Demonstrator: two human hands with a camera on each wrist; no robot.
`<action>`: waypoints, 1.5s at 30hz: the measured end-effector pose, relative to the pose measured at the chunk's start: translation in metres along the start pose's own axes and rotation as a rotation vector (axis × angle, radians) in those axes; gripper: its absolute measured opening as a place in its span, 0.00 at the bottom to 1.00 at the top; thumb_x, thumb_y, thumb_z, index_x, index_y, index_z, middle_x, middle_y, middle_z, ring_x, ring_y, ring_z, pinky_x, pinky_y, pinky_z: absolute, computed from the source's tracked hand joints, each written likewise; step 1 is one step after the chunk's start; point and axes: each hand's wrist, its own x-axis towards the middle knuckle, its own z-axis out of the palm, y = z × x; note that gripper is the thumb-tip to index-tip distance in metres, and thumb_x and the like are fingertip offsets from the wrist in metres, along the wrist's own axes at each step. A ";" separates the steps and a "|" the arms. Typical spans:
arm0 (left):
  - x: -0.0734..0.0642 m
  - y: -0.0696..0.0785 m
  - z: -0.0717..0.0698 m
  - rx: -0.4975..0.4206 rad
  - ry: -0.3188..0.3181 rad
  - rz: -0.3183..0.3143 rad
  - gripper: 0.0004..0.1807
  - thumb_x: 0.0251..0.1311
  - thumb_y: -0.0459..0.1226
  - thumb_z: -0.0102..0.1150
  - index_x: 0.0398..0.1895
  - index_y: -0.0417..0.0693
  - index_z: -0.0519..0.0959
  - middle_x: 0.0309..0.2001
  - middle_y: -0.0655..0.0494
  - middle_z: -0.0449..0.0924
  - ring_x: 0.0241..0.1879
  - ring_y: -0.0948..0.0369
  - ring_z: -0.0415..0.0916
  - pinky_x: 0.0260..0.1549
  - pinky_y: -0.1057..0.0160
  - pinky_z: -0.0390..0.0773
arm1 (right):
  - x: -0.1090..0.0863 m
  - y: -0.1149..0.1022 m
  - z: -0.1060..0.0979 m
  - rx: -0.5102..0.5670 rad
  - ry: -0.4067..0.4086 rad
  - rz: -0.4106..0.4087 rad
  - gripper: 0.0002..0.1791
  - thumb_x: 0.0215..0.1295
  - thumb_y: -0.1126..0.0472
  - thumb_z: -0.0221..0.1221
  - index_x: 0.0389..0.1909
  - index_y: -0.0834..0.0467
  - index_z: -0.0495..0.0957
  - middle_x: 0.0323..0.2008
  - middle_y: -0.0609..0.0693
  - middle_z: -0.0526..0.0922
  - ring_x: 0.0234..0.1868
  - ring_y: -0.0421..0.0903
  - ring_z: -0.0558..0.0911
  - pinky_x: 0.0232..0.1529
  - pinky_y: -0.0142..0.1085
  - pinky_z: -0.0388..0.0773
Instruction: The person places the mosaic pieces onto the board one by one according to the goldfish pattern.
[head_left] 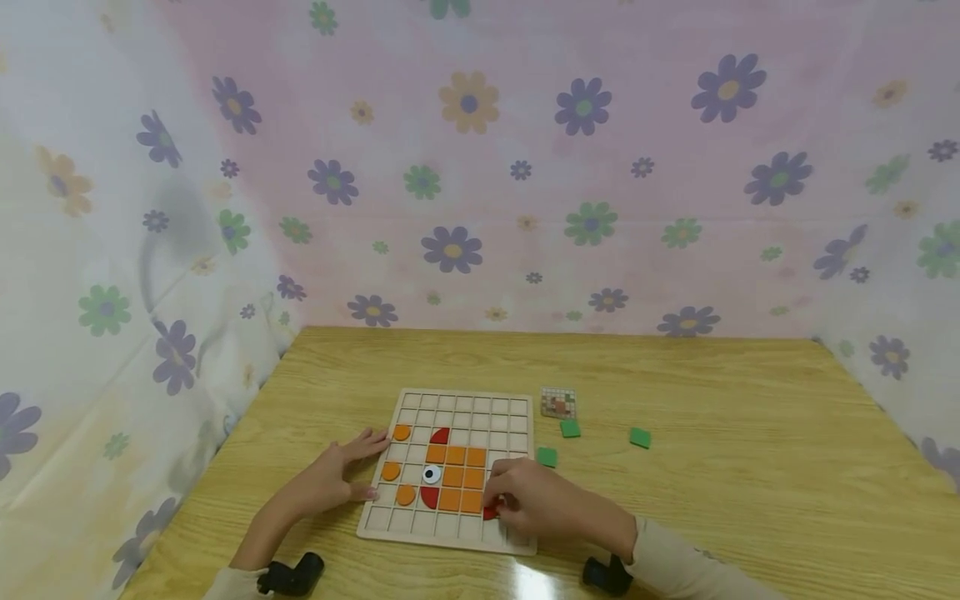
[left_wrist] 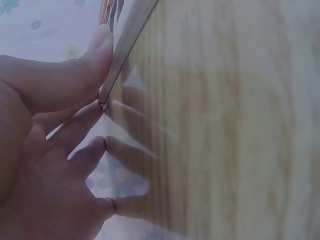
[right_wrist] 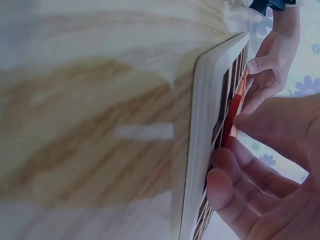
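A wooden grid board (head_left: 480,406) lies on the table. My right hand (head_left: 540,500) is over its lower right part, pinching a red quarter-circle tile (right_wrist: 230,117) between thumb and index finger at a cell. My left hand (head_left: 330,479) touches the board's left edge with thumb and fingers extended. Orange square tiles (head_left: 453,477) form a block in the middle of the grid. Beside them are a red tile (head_left: 439,436) above, another red tile (head_left: 429,497) below and a white eye disc (head_left: 431,474). Several orange discs (head_left: 406,495) sit in cells at left.
Right of the board lie green square tiles (head_left: 571,428), one of them (head_left: 640,437) farther out. A small pattern card (head_left: 558,403) is near the board's top right corner. Black devices (head_left: 296,575) are at both wrists. Flowered cloth (head_left: 480,183) hangs behind the wooden table (head_left: 720,467).
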 end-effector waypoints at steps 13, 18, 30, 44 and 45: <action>-0.001 0.003 -0.001 0.011 0.001 -0.001 0.42 0.58 0.37 0.74 0.76 0.39 0.68 0.79 0.34 0.57 0.80 0.33 0.44 0.68 0.20 0.27 | 0.000 -0.003 0.001 -0.070 0.050 0.016 0.08 0.64 0.68 0.68 0.37 0.52 0.90 0.37 0.41 0.80 0.34 0.31 0.71 0.37 0.25 0.74; -0.001 0.004 -0.001 0.011 -0.002 -0.001 0.42 0.58 0.37 0.74 0.76 0.38 0.68 0.79 0.34 0.57 0.80 0.33 0.44 0.68 0.20 0.27 | -0.002 -0.003 -0.001 -0.066 0.055 -0.005 0.09 0.64 0.69 0.68 0.37 0.52 0.89 0.37 0.42 0.80 0.34 0.31 0.71 0.36 0.24 0.73; -0.001 0.005 -0.002 0.003 -0.018 0.002 0.42 0.59 0.38 0.73 0.76 0.38 0.68 0.79 0.33 0.56 0.80 0.32 0.43 0.67 0.19 0.28 | -0.010 0.003 -0.007 -0.002 0.062 0.028 0.09 0.65 0.71 0.63 0.41 0.57 0.89 0.42 0.46 0.81 0.32 0.30 0.70 0.34 0.23 0.74; -0.003 0.006 -0.001 0.020 -0.017 0.013 0.41 0.59 0.37 0.73 0.76 0.38 0.68 0.79 0.32 0.56 0.79 0.32 0.44 0.67 0.18 0.30 | -0.026 0.029 -0.029 -0.156 0.164 0.108 0.10 0.65 0.69 0.65 0.45 0.57 0.87 0.45 0.50 0.82 0.35 0.38 0.79 0.33 0.30 0.78; -0.002 0.006 -0.001 0.025 -0.016 0.015 0.41 0.59 0.37 0.73 0.76 0.38 0.68 0.79 0.33 0.56 0.79 0.32 0.44 0.67 0.18 0.30 | -0.027 0.031 -0.030 -0.168 0.170 0.107 0.10 0.65 0.69 0.65 0.45 0.57 0.87 0.45 0.50 0.82 0.34 0.39 0.79 0.33 0.30 0.78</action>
